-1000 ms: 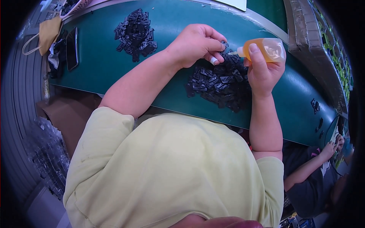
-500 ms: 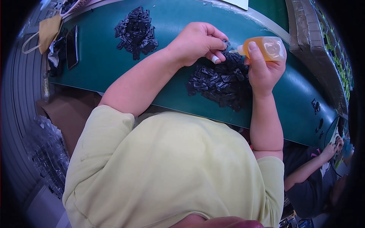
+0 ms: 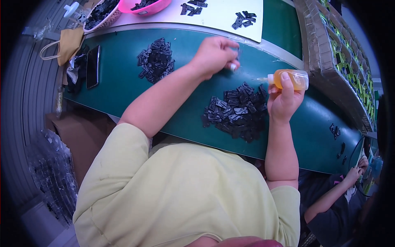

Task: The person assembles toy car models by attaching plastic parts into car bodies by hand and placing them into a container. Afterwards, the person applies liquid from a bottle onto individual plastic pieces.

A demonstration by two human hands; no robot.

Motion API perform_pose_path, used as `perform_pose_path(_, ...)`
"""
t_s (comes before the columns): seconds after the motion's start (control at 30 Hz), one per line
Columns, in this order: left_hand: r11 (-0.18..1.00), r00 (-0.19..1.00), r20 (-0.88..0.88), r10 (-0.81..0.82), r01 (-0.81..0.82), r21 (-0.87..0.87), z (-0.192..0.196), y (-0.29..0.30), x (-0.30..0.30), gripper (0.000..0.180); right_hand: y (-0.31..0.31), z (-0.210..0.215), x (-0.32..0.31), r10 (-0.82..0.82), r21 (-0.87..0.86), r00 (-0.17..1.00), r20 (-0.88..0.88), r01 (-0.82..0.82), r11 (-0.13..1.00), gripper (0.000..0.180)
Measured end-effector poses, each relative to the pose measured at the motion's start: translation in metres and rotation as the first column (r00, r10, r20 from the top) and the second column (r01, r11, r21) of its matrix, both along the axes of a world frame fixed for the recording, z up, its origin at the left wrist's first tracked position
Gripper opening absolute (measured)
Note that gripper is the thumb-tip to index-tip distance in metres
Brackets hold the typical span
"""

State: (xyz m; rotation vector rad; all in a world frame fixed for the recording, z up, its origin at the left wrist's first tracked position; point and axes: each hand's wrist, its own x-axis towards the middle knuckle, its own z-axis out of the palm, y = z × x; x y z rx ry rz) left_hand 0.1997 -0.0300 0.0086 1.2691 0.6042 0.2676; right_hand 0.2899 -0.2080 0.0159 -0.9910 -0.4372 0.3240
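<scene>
My right hand (image 3: pixel 284 101) is closed around a clear squeeze bottle (image 3: pixel 298 79) of orange liquid, held on its side. Its white cap and thin nozzle point left. My left hand (image 3: pixel 216 57), a white wrap on one fingertip, is pinched closed above the green table (image 3: pixel 193 82); a faint blur at its fingertips is too smeared to name. Below and between the hands lies a large heap of small black plastic parts (image 3: pixel 236 111). Left of my left forearm sits a smaller pile of similar parts (image 3: pixel 156 61).
A white board (image 3: pixel 222 16) at the back carries loose black parts and a pink bowl (image 3: pixel 150 9). Beside it stands a basket (image 3: pixel 112 18). A phone (image 3: pixel 93 67) and yellow mask (image 3: pixel 70 45) lie left. Cardboard with green pieces (image 3: pixel 329 53) borders the right; a co-worker's hands (image 3: pixel 357 169) show lower right.
The bottle's nozzle was at a small dark part in my left fingers; now the hands are apart, the left one further left. The view has shifted, showing more of the back.
</scene>
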Motion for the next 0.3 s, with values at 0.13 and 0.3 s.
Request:
perform_pose_path(0.13,0.906,0.981,0.019,0.193,-0.185,0.382,-0.009,0.046,0.057,0.026,-0.003,0.0,-0.002,0.022,-0.026,1.0,0.006,-0.022,0.999,0.01)
perform_pose_path(0.3,0.649,0.965,-0.118,0.233,-0.064,0.758,-0.023,0.094,0.083,0.023,-0.003,-0.007,0.01,0.018,-0.027,0.995,0.096,-0.015,1.0,0.011)
